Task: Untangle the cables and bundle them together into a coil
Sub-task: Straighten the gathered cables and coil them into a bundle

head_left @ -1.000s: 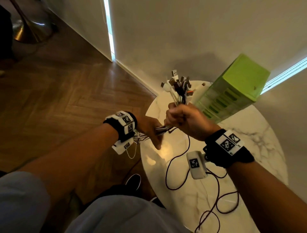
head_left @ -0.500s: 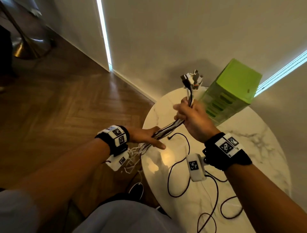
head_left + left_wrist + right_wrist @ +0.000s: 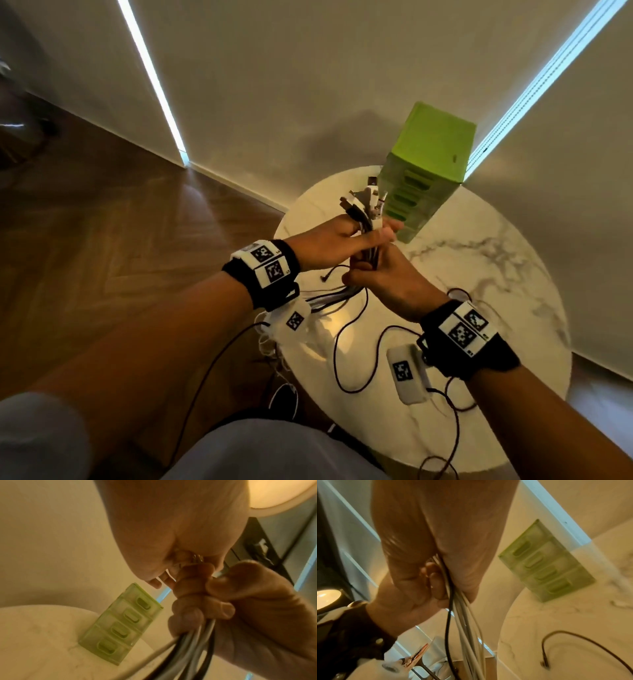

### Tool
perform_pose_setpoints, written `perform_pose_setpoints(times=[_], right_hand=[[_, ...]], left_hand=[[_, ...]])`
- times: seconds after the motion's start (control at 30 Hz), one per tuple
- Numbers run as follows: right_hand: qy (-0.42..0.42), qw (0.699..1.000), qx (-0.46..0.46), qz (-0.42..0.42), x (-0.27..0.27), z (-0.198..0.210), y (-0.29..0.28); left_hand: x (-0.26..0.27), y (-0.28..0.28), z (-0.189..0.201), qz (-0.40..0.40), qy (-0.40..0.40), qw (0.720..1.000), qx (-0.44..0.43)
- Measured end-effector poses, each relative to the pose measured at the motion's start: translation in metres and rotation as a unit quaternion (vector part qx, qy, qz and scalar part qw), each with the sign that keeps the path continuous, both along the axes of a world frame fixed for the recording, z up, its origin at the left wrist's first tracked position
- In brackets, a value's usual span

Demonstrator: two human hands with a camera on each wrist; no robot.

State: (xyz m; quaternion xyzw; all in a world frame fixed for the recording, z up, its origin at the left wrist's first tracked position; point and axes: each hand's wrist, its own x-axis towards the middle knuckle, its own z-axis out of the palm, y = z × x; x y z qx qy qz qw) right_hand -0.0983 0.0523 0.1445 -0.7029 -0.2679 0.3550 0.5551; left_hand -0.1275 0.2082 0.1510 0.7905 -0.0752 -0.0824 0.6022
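Observation:
A bundle of white, grey and black cables point(image 3: 368, 219) stands upright over the round marble table point(image 3: 479, 274), its plug ends fanned out on top. My left hand point(image 3: 356, 236) grips the bundle just below the plugs. My right hand point(image 3: 371, 272) grips it right underneath, touching the left hand. In the left wrist view the right hand's fingers point(image 3: 193, 601) curl round the cables point(image 3: 197, 649). In the right wrist view the strands point(image 3: 465, 622) hang down from both fists. The tails point(image 3: 329, 299) trail off the table's left edge.
A green set of small drawers point(image 3: 428, 164) stands at the table's far edge, close behind the plugs. A loose black cable point(image 3: 337, 346) loops across the table near me, its end visible in the right wrist view point(image 3: 545, 662). Wooden floor lies to the left.
My left hand has come up from low on the cables to grip the bundle just under the plugs. The right hand has dropped slightly, and both fists now meet.

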Motion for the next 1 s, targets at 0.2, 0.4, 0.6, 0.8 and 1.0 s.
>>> perform_pose_setpoints(times=[0.2, 0.4, 0.6, 0.8, 1.0], right_hand=[[0.120, 0.984, 0.118, -0.062, -0.016, -0.032, -0.020], [0.032, 0.997, -0.041, 0.054, 0.003, -0.036, -0.043], [-0.349, 0.891, -0.225, -0.182, 0.016, -0.060, -0.047], [-0.172, 0.966, -0.161, -0.109, 0.018, -0.062, -0.081], [-0.091, 0.964, -0.233, -0.085, 0.023, -0.112, -0.143]], left_hand=[[0.012, -0.037, 0.020, -0.141, -0.025, 0.981, 0.129], [0.024, -0.050, 0.029, -0.205, 0.101, 0.974, 0.003], [0.044, -0.074, 0.015, -0.046, 0.098, 0.973, -0.202], [0.065, -0.098, -0.001, -0.022, 0.113, 0.973, -0.199], [0.092, -0.095, -0.016, 0.012, 0.124, 0.985, -0.122]])
